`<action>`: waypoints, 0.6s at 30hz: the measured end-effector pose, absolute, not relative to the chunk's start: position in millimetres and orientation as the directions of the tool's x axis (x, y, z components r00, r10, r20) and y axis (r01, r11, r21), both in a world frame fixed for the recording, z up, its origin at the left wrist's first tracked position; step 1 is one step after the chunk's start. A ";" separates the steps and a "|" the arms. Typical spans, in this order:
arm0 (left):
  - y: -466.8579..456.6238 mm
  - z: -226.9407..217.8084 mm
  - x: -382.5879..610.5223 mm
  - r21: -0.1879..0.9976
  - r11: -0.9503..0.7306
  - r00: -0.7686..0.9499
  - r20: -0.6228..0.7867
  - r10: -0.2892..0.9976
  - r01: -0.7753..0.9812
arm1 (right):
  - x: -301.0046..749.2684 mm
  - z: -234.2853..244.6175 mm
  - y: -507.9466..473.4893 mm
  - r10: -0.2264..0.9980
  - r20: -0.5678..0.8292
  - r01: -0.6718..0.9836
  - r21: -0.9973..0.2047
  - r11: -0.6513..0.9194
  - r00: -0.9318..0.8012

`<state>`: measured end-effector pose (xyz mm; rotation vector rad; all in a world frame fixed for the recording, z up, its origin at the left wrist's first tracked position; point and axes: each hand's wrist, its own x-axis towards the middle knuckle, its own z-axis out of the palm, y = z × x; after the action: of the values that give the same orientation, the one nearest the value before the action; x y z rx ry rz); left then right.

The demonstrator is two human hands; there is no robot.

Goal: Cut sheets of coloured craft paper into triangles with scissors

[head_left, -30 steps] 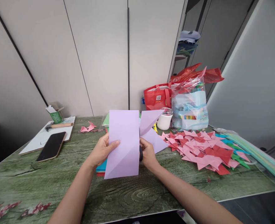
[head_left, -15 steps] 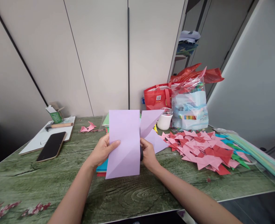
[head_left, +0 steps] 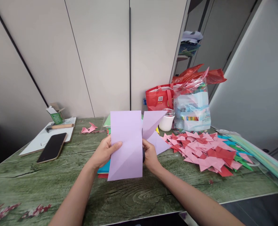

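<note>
I hold a lilac sheet of paper [head_left: 126, 144] upright above the green wood-grain table [head_left: 58, 185]. My left hand [head_left: 104, 153] pinches its left edge, thumb on the front. My right hand [head_left: 150, 155] is closed round black-handled scissors [head_left: 143, 154] at the sheet's right edge, mostly hidden behind the paper. A cut lilac flap [head_left: 153, 131] hangs off to the right. Under my hands lies a stack of coloured paper [head_left: 103, 169].
A heap of pink and red folded paper triangles [head_left: 207, 152] lies to the right. A phone [head_left: 52, 147], a white board with a hammer [head_left: 58, 126] and a small green box are at the left. A white cup [head_left: 166, 121], red bag and plastic bags stand behind.
The lilac sheet has shifted a little to the right and my right hand has edged slightly up along the cut. Everything else is still.
</note>
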<state>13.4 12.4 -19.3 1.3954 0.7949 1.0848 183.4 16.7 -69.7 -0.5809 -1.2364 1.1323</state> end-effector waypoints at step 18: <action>11.9 -19.9 15.8 0.985 -0.092 0.355 0.140 0.924 -0.148 | 184.2 -62.9 12.8 0.905 0.422 -0.307 -0.869 0.388 -0.054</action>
<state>15.8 11.9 -19.9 1.3517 0.7813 1.0705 184.2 12.8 -62.9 -0.6289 -1.2463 1.0999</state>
